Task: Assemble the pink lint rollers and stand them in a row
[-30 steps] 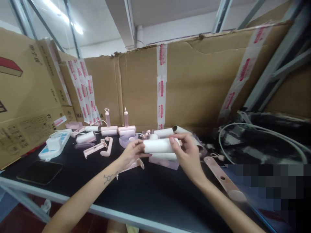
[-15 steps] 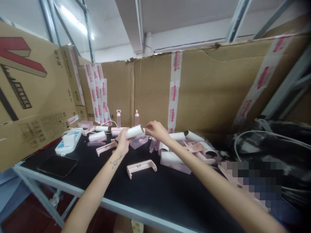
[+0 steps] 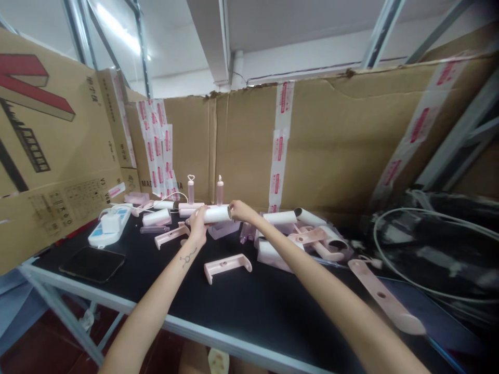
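My left hand (image 3: pixel 198 227) is closed around a white tube (image 3: pixel 217 214), held nearly level above the table. The tube's open end points right, where my right hand (image 3: pixel 242 211) meets it with bent fingers. Whatever those fingertips pinch is hidden or too small to make out. Below the tube sits a translucent purple tray (image 3: pixel 224 229). A pink bracket (image 3: pixel 228 265) lies in front of my hands, and another pink bracket (image 3: pixel 170 236) is beside my left wrist. Behind stand two slim pink cylinders with loop tops, one on the left (image 3: pixel 191 190) and one on the right (image 3: pixel 220 191).
More white tubes (image 3: pixel 278 250) and pink parts are heaped on the right. A long pink piece (image 3: pixel 384 296) lies near dark bags and a cable. On the left are a power strip (image 3: pixel 110 226) and a phone (image 3: pixel 92 264). Cardboard walls (image 3: pixel 245 145) enclose the back.
The tube has tipped from an upward slant to nearly level, its open end lower. My right hand has come down slightly and closer against that end.
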Demonstrator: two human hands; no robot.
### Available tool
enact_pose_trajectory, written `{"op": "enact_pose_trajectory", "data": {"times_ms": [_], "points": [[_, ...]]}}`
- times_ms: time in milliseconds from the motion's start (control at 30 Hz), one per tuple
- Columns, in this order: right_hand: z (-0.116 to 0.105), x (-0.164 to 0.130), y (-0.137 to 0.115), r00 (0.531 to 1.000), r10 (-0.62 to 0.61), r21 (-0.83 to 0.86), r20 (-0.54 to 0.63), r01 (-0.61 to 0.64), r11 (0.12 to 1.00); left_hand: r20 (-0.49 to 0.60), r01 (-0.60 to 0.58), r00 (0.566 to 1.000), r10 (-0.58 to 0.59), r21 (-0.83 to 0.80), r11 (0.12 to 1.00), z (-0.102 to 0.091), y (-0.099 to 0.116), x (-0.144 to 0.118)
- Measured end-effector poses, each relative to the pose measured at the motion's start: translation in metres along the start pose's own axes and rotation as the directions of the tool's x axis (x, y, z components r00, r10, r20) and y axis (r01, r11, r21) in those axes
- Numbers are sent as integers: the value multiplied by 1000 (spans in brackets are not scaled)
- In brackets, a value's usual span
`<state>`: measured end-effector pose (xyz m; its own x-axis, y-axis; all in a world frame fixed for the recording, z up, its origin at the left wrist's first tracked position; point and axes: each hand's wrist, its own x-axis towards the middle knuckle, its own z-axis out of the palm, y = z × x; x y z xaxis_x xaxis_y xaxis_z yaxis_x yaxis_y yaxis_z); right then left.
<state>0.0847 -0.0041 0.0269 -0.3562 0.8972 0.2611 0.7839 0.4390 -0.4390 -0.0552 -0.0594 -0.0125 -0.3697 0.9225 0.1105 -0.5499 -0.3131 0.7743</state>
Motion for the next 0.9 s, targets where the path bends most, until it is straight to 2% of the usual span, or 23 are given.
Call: {"op": "enact_pose_trajectory", "data": {"times_ms": [100,167,200,267,333,367,433,567,633,700,767,833,900], "points": [[-14,-36,15,992,-23,187,-124,46,981,33,4,999,-5,26,1000,3,-4,-6],[-15,-65,23,978,-37,308,-205,100,946,66,1,998,-5,58,998,6,-8,-13],[-13,-78,25,969,-42,395,-244,139,908,85,-5,996,-1,77,997,8,-10,-17],[-7,-100,27,952,-28,602,-305,215,769,129,-23,992,8,114,993,11,-15,-25],[0,-113,26,938,16,719,-346,254,647,155,-19,988,-1,125,992,13,-18,-32],[3,-116,25,932,37,732,-360,258,631,158,-10,987,-10,124,992,14,-20,-34],[8,-120,21,915,57,709,-398,268,653,148,14,989,-29,101,995,14,-22,-37],[19,-127,10,892,-13,555,-452,292,779,156,48,986,-53,31,998,15,-27,-44],[24,-132,5,885,-45,484,-464,296,824,200,78,977,-76,-1,997,17,-30,-51],[25,-133,3,875,-42,466,-482,297,834,292,115,950,-108,-5,993,19,-34,-59],[20,-132,3,857,16,527,-516,303,794,401,152,902,-158,48,987,22,-36,-67],[12,-128,7,842,119,633,-526,293,717,479,186,847,-230,140,973,25,-37,-71],[2,-124,12,851,244,759,-465,242,604,501,206,814,-293,223,953,26,-32,-68]]}}
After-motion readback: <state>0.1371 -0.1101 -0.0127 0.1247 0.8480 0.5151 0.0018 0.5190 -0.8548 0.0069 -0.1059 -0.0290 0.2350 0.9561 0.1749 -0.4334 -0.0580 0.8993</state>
